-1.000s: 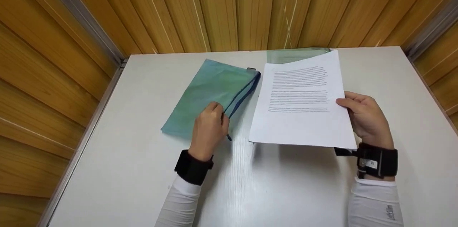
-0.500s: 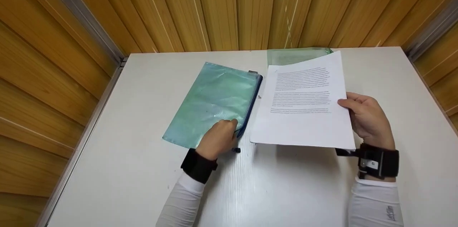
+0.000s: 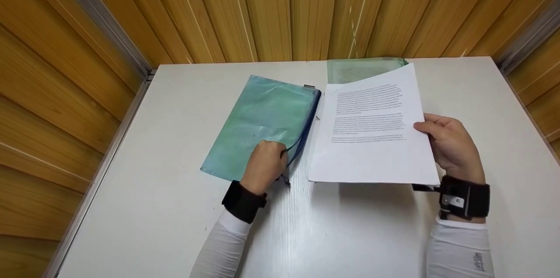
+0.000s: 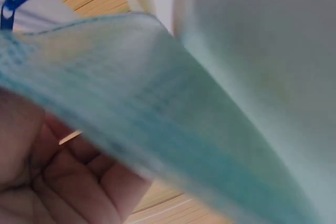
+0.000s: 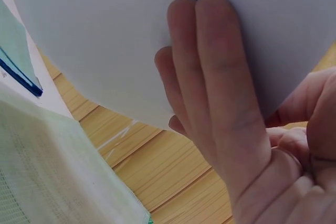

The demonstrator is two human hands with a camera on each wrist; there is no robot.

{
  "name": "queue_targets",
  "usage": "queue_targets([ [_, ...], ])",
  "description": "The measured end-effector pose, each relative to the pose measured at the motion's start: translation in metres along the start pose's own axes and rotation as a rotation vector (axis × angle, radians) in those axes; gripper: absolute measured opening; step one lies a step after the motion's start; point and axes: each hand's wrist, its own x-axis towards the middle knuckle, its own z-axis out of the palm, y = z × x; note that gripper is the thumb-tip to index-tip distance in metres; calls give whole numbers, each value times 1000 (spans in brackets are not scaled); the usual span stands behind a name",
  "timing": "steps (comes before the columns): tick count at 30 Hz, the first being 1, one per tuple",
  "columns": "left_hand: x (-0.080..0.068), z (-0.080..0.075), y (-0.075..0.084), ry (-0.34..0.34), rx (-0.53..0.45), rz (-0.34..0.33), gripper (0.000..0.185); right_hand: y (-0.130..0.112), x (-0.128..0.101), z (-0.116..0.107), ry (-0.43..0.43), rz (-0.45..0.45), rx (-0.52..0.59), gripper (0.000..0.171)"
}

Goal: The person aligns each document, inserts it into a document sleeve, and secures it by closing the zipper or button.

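Note:
A blue-green zip pouch (image 3: 271,107) with a dark blue zip edge lies on the table's left half. My left hand (image 3: 264,164) grips it near the lower end of that edge, where the mouth is slightly parted. Close up in the left wrist view, the pouch (image 4: 136,93) fills the middle, above curled fingers. Printed sheets of paper (image 3: 367,160) hang raised over the table beside the pouch. My right hand (image 3: 457,146) pinches their right edge, thumb on top. In the right wrist view, several fingers (image 5: 226,66) lie flat against the underside of the paper.
A second, pale green pouch (image 3: 363,69) with printed sheets inside lies at the back of the white table (image 3: 153,208), partly covered by the raised paper. Behind the table stands a wood-panelled wall (image 3: 271,11).
My left hand has moved right and toward me along the zip edge, and the pouch has flattened, with its mouth less wide. The paper has dipped slightly toward me; my right hand keeps its pinch.

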Motion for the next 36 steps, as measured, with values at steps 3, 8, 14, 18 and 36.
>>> queue_targets([
  [3, 1, -9, 2, 59, -53, 3, 55, -3, -3, -2, 7, 22, 14, 23],
  [8, 2, -21, 6, 175, -79, 21, 54, -6, -7, -4, 10, 69, 28, 25],
  [14, 3, -27, 9, 263, -94, -2, 50, -11, -9, -9, -19, 164, 36, 27],
  [18, 3, -30, 13, 308, -78, -3, 47, -13, -9, -10, -40, 220, 13, 28],
  [36, -7, -33, 27, 217, 44, 95, 46, -8, 0, -3, -94, 180, -4, 34],
])
